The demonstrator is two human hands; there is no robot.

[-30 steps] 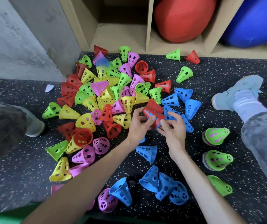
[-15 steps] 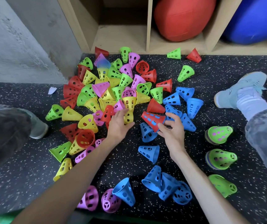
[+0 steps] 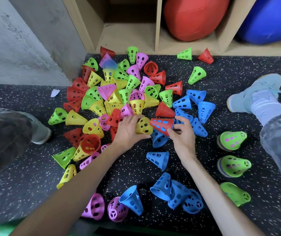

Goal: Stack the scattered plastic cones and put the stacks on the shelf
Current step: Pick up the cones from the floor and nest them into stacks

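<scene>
A heap of perforated plastic cones point(image 3: 119, 92) in red, yellow, green, pink and blue lies scattered on the dark speckled floor. My left hand point(image 3: 129, 132) grips a yellow cone point(image 3: 144, 126) at the heap's near edge. My right hand point(image 3: 181, 133) holds a small stack with a red cone point(image 3: 162, 124) over a blue one, tip pointing left. Loose blue cones point(image 3: 194, 106) lie just beyond my right hand. The wooden shelf point(image 3: 124, 34) stands behind the heap, its left compartment open.
Three green-topped stacks point(image 3: 232, 140) lie on the floor at the right. More blue cones point(image 3: 175, 191) and pink cones point(image 3: 102, 208) lie between my forearms. My shoes point(image 3: 254, 94) flank the heap. A red ball point(image 3: 194, 16) and a blue ball point(image 3: 269, 19) fill the shelf's right compartments.
My left hand let go of the red-topped stack, moved left into the heap and closed on a yellow cone. My right hand kept the stack, nearly still.
</scene>
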